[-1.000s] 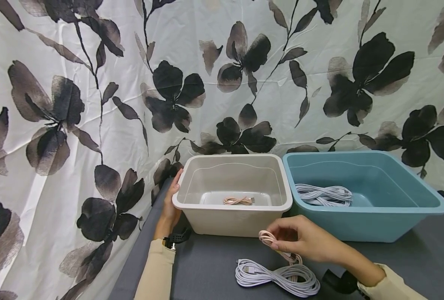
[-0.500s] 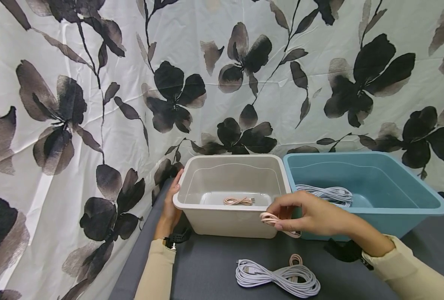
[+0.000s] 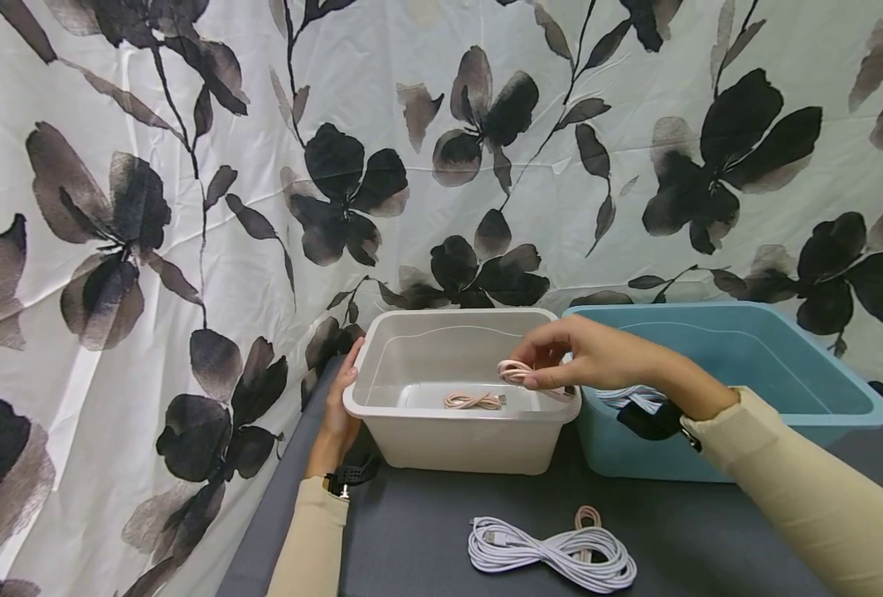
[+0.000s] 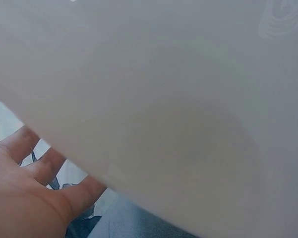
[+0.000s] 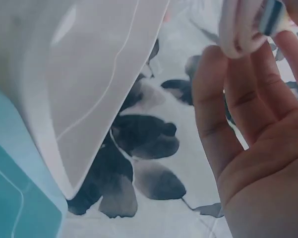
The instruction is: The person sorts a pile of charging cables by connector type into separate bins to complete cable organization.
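Note:
My right hand [image 3: 590, 356] pinches a coiled pink USB cable [image 3: 514, 372] over the right part of the beige bin [image 3: 456, 439]. In the right wrist view, the pink cable [image 5: 238, 29] and its metal plug show at the fingertips. My left hand [image 3: 340, 406] rests against the outer left side of the beige bin. Extended fingers of the left hand [image 4: 34, 183] touch the bin wall [image 4: 139, 124] in the left wrist view. Another coiled pink cable [image 3: 473, 401] lies on the bin's floor.
A blue bin [image 3: 777, 444] stands right of the beige one, with white cables [image 3: 631, 395] inside, partly hidden by the right wrist. A coiled white cable [image 3: 553, 551] lies on the grey surface [image 3: 411, 522], over another pink cable [image 3: 587, 517]. Floral fabric [image 3: 441, 191] hangs behind.
My right hand has lifted the coiled pink cable from beside the white cable and carried it up and over the beige bin. The left hand has stayed at the bin's side.

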Demonstrator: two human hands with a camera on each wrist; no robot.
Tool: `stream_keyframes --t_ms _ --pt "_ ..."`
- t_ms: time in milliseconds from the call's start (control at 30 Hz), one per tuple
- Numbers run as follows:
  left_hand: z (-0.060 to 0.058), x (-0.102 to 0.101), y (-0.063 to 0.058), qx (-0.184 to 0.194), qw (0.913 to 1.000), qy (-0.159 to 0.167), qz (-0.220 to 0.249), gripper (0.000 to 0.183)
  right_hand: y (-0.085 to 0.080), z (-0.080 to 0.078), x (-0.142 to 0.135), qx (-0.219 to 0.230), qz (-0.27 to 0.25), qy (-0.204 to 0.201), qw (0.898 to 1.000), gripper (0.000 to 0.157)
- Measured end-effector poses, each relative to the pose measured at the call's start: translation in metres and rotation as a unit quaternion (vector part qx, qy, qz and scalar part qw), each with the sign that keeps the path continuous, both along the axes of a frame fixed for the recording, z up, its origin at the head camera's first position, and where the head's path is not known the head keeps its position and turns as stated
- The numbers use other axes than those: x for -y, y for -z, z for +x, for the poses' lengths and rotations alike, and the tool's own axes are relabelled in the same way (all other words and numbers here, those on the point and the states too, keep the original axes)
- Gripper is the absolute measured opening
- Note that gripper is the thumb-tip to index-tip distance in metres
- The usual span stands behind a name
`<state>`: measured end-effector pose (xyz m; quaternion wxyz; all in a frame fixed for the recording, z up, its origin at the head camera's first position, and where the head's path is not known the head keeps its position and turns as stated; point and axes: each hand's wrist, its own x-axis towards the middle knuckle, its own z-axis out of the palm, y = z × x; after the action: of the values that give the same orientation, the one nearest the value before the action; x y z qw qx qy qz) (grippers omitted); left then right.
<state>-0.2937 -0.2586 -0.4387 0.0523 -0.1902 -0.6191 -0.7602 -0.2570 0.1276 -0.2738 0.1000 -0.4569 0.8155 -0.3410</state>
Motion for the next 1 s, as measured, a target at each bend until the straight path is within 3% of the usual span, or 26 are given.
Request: stream_keyframes --t_ms 267,567,767,1000 --pt "-0.003 0.001 0.002 -0.003 1.0000 0.004 0.004 0.057 -0.009 -0.035 0.010 0.017 0.011 -0.007 1.000 0.019" --pt "-0.006 0.001 0.005 0.003 1.0000 0.007 0.002 0.058 -0.004 -0.069 0.016 0.060 -0.004 -0.004 0.998 0.023" --pt "-0.008 0.000 0.005 0.002 0.9998 0.014 0.012 0.057 0.000 -0.084 0.020 0.061 0.005 0.021 0.998 0.024" --pt "-0.004 0.001 0.003 0.007 1.0000 -0.002 0.005 0.056 0.004 -0.097 0.027 0.065 0.020 0.038 0.997 0.021"
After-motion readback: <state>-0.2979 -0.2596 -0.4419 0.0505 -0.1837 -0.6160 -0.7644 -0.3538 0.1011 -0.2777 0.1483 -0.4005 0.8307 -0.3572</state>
